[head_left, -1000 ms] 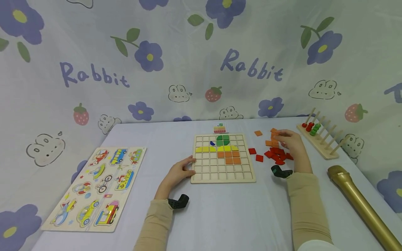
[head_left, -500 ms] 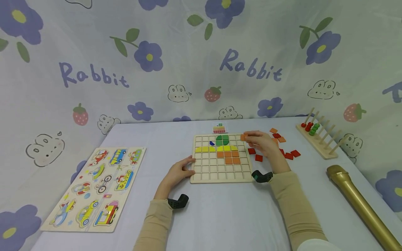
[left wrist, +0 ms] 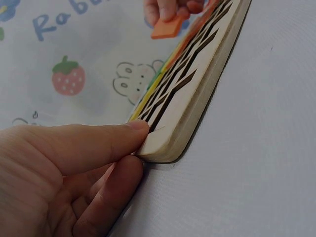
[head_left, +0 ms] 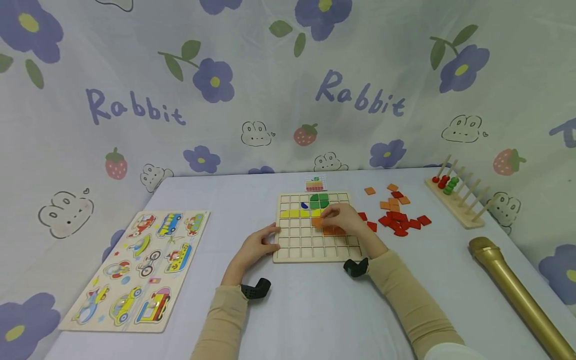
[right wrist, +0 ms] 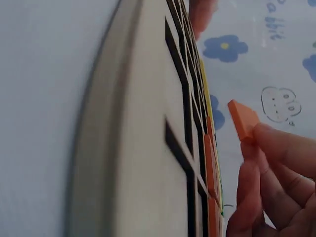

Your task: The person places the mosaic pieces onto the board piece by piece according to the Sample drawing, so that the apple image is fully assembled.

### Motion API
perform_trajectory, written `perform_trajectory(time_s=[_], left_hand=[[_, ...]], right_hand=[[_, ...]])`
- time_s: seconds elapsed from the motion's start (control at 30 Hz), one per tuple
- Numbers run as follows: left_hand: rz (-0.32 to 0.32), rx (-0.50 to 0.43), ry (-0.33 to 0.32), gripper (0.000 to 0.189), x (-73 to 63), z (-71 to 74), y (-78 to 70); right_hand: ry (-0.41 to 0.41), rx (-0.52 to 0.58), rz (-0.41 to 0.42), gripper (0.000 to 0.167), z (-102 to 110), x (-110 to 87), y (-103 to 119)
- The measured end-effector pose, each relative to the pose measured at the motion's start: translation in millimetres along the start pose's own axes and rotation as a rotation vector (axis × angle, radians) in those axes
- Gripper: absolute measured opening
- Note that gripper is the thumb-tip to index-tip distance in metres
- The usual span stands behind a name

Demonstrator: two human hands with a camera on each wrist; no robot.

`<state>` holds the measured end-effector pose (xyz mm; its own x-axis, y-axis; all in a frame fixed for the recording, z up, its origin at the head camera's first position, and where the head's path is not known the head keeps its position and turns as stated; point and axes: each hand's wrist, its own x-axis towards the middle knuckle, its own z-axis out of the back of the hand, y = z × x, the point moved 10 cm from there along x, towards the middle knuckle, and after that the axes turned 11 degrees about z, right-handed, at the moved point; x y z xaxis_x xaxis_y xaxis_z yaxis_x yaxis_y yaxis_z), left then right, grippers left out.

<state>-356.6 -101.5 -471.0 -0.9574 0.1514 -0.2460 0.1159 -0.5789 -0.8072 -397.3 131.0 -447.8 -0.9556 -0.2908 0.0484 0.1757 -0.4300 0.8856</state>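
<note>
A wooden grid board lies mid-table, bearing green, blue, yellow and orange pieces. My left hand holds its left edge; in the left wrist view one digit lies on top of the board's corner while another presses the side. Over the board, my right hand pinches an orange square tile between thumb and fingers. The right wrist view shows this tile tilted and raised off the grid. From the head it overlaps the orange row under the yellow pieces, part of which the hand hides.
Loose red tiles and orange tiles lie right of the board. A small pattern card sits behind it. A vehicle puzzle is at left; a bead peg rack and gold microphone are at right.
My right hand has carried an orange tile from the loose pile leftward onto the area above the board's orange row. The left hand has stayed at the board's edge.
</note>
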Motion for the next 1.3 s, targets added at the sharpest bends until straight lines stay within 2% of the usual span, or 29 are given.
perform_trajectory(time_s=[0.1, 0.27, 0.47, 0.63, 0.8, 0.93, 1.07, 1.3], left_hand=[[0.006, 0.002, -0.001, 0.05, -0.3, 0.1, 0.1], [0.013, 0.008, 0.001, 0.05, 1.4, -0.6, 2.4], [0.016, 0.004, 0.003, 0.049, 2.7, -1.8, 2.8], [0.005, -0.007, 0.003, 0.051, 1.8, -1.9, 1.1], [-0.004, -0.011, -0.005, 0.052, 1.3, -0.4, 1.1], [-0.001, -0.012, -0.008, 0.052, 0.7, 1.2, 1.1], [0.001, -0.008, -0.005, 0.051, 1.6, 0.6, 2.1], [0.003, -0.011, 0.003, 0.05, 0.7, -0.8, 1.2]], right_hand=[[0.01, -0.087, 0.001, 0.016, -7, -0.7, 1], [0.021, -0.156, -0.002, 0.014, -13, -0.3, -3], [0.034, -0.205, -0.007, 0.012, -14, 0.3, -7], [0.037, -0.225, -0.046, 0.009, -15, -0.8, -9], [0.024, -0.239, -0.003, 0.015, -11, -0.2, -1], [-0.026, -0.213, 0.045, 0.02, 12, -1.1, 7], [-0.098, -0.188, 0.041, 0.024, 50, -7.2, 5], [-0.25, -0.141, -0.064, 0.033, 119, -26.7, -33]])
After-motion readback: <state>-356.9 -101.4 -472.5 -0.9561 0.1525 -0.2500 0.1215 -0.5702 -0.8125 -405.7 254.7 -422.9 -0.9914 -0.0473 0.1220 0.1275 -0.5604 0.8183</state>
